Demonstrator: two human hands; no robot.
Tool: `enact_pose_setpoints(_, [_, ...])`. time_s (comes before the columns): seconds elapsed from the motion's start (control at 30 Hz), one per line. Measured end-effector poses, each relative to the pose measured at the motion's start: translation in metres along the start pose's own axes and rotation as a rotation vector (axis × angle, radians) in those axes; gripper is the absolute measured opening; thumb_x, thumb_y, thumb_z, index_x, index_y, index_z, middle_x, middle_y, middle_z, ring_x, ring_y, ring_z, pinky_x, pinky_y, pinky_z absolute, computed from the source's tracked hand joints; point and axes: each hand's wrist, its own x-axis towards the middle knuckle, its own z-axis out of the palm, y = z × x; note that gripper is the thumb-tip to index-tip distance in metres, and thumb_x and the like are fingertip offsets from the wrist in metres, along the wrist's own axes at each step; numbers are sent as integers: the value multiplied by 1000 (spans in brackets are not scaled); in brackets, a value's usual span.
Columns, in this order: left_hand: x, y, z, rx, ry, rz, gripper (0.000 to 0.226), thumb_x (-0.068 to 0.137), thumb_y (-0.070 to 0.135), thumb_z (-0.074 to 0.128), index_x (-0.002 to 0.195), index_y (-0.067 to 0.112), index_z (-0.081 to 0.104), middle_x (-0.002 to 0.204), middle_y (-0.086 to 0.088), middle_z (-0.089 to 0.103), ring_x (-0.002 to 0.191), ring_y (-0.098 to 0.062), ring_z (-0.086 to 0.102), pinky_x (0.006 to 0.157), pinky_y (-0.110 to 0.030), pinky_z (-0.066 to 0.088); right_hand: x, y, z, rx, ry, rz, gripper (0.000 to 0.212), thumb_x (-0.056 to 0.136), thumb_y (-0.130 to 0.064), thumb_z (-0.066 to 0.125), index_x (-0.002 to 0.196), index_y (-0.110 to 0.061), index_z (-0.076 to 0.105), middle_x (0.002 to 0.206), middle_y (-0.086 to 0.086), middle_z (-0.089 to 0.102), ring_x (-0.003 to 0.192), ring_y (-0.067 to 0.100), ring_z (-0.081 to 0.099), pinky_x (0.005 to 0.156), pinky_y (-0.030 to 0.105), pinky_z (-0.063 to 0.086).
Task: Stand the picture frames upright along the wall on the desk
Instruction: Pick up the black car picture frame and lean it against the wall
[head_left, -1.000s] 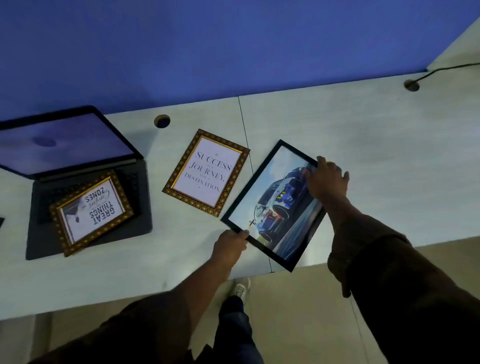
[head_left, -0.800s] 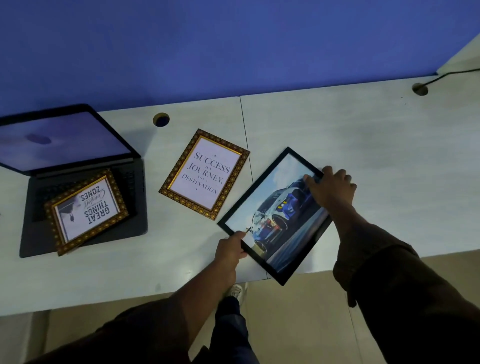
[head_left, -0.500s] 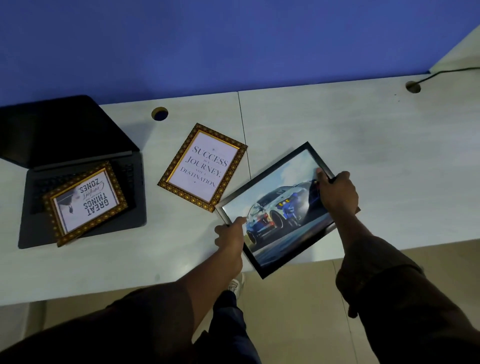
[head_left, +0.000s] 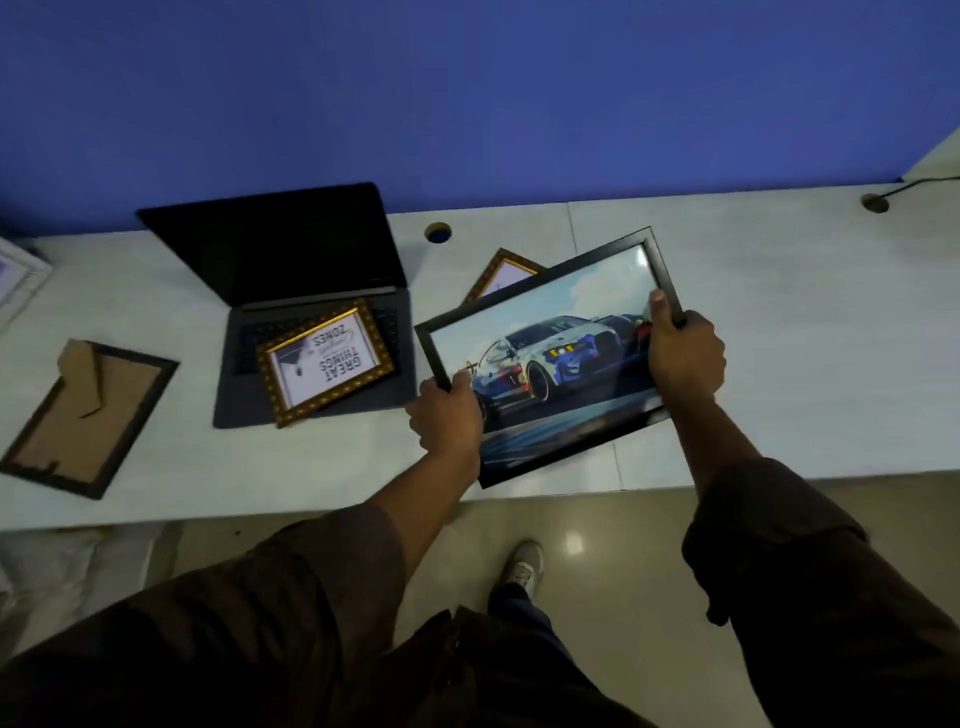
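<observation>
Both hands grip the black-framed car picture (head_left: 550, 358), a glossy print of a white and blue race car. The left hand (head_left: 448, 413) is closed around its left edge near the lower corner, the right hand (head_left: 683, 353) closed around the right edge, thumb on the glass. The frame is tilted, right side higher, over the pale grey bench (head_left: 753, 322) near its front edge (whether its bottom corner touches the bench I cannot tell). Behind it a gold ornate frame (head_left: 503, 274) lies mostly hidden, only its top corner showing. To the left an open dark laptop (head_left: 291, 291) carries a second gold ornate frame with "GREAT THINGS" text (head_left: 326, 360) lying flat on its keyboard. Further left a black frame lies face down, brown cardboard back up (head_left: 85, 418). A white frame corner (head_left: 18, 278) shows at the far left edge. The blue wall (head_left: 467, 104) runs behind the bench.
</observation>
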Motion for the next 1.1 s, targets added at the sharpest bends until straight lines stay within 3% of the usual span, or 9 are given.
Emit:
enact_pose_setpoints(0.13, [21,-10,-90,-82,82,146,55,91,55,49,134,21,57,132,-14,52,117,-35,58,98,-56,52,-78,-42,32,75,-42,-43,76,90,-78,36,109,-11,68,113,16,72,105,37,66,84,42,46])
enact_pose_setpoints(0.2, [28,-13,-142,-220,70,211,44,99,44,50,137,23,52,129,-9,55,116,-30,60,97,-47,54,-117,-63,47,110,-55,-69,75,91,-77,36,107,-12,69,110,16,72,102,37,66,82,41,46])
enact_pose_setpoints(0.37, [38,-16,-282,-454,71,318,26,108,26,45,134,20,45,107,6,58,91,-5,60,54,-5,49,-218,-123,97,239,-184,-202,67,96,-68,38,98,-10,70,96,11,69,93,32,64,81,38,46])
enact_pose_setpoints(0.53, [67,-2,-404,-506,202,399,23,107,32,46,121,16,54,102,1,64,92,-13,65,60,-16,51,-299,-191,142,425,-393,-326,43,99,-63,43,102,-24,61,98,1,65,95,22,61,88,39,49])
enact_pose_setpoints(0.67, [100,11,-473,-556,286,432,32,103,37,51,119,11,63,105,-5,72,95,-21,71,80,-38,61,-339,-244,169,475,-493,-413,53,98,-64,42,115,-20,66,111,1,68,105,23,64,95,40,52])
enact_pose_setpoints(0.73, [114,20,-497,-559,308,460,31,104,35,50,117,10,63,106,-5,71,92,-16,70,81,-35,60,-345,-267,179,449,-510,-494,54,101,-58,42,122,-16,67,114,4,70,105,23,65,87,35,50])
enact_pose_setpoints(0.87, [148,47,-545,-578,341,517,27,105,32,50,117,13,63,103,-1,72,94,-17,71,77,-31,58,-344,-324,197,305,-514,-782,48,104,-52,41,112,-15,71,108,4,73,99,21,66,85,36,50])
enact_pose_setpoints(1.0, [188,83,-585,-613,382,552,28,103,29,55,117,11,69,111,-9,76,102,-25,74,85,-36,61,-332,-392,206,83,-448,-1046,53,102,-52,48,69,-11,58,68,11,62,66,30,61,60,40,45])
enact_pose_setpoints(1.1, [211,121,-610,-577,371,571,28,101,33,55,115,15,72,108,-5,78,98,-21,76,81,-34,62,-320,-449,212,32,-469,-1075,47,99,-51,55,83,-7,66,80,16,72,76,33,68,71,42,54])
